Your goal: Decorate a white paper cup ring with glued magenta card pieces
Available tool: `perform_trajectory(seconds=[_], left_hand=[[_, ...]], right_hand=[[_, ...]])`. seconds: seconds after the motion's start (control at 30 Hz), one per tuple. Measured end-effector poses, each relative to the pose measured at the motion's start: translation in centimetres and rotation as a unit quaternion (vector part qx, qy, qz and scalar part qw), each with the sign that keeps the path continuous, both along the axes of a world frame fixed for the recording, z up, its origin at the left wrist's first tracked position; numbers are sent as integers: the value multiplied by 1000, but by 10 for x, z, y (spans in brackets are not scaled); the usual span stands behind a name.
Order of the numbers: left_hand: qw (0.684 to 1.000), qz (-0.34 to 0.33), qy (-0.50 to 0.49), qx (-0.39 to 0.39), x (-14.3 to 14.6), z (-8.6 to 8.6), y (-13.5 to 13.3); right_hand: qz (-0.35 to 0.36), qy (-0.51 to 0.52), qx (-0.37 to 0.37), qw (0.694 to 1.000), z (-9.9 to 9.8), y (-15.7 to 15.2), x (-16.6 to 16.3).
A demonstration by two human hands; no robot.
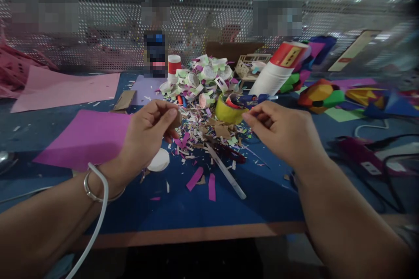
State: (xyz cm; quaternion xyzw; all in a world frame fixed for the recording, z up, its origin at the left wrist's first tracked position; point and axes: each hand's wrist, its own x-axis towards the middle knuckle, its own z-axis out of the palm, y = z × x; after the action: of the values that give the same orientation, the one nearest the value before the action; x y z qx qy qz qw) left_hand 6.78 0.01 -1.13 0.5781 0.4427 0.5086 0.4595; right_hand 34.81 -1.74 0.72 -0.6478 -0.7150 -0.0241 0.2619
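My left hand (152, 124) is closed in a pinch above the table, with a small brown piece of what looks like cardboard (178, 118) at its fingertips. Across from it, my right hand (278, 128) also pinches, its fingertips beside a yellow tape roll (225, 111); anything between them is too small to make out. Beneath and between the hands lie paper scraps (190, 139), bits of cardboard (222, 130), dark red-handled scissors (232, 152) and a translucent glue stick (227, 172). A white disc (159, 160) rests under my left hand, near a magenta sheet (88, 139).
Behind is a heap of small paper-trimmed cups (203, 78). A leaning stack of paper cups (278, 69) stands right of it, near coloured paper shapes (321, 98). Cables trail around a purple device (360, 157) at right. A pink sheet (72, 89) lies left.
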Motion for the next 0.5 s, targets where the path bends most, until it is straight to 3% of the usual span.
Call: perform_trajectory(seconds=[0.07,0.3,0.5], left_hand=[[1000,-1,-8,-3,-2,2,0],[990,-98,-39,-88,-1,-1,-8],[968,-102,-121,-192,3,-5,-10]], right_hand=[[-21,9,-1,1000,0,4,5],[-91,-8,-2,996,0,14,15],[-124,24,10,992,-1,18,20]])
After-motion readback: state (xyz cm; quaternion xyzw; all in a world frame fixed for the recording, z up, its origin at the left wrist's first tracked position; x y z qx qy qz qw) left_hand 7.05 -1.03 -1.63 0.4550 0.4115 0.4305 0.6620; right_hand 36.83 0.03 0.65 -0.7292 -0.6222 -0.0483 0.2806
